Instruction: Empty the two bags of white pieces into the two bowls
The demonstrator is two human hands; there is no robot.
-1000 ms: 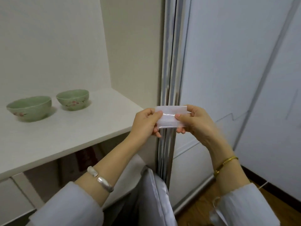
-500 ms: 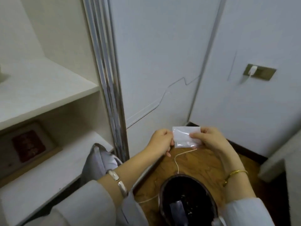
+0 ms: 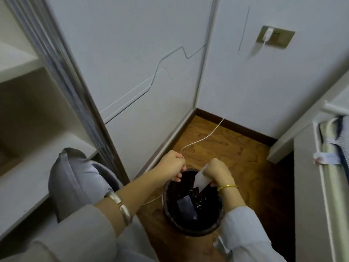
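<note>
bag (image 3: 200, 179) pinched in right hand (image 3: 217, 172) above bin (image 3: 190, 226); left hand (image 3: 172, 165) curled.

Brown wood-grain floor (image 3: 236, 152) here, with a round dark wastebasket (image 3: 192, 226) sitting on it and a thin white cable (image 3: 204, 138) trailing just behind the basket.

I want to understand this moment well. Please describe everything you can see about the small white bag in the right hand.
The bag is a small, flat, white packet, seemingly thin plastic or paper; which one cannot be told. It looks limp and is tilted, one corner pointing down. The right hand pinches its upper part, hiding that end. It hangs over the open mouth of the dark bin on the wooden floor, apart from the rim. The left hand is beside it and does not touch it. No contents are visible.
</note>
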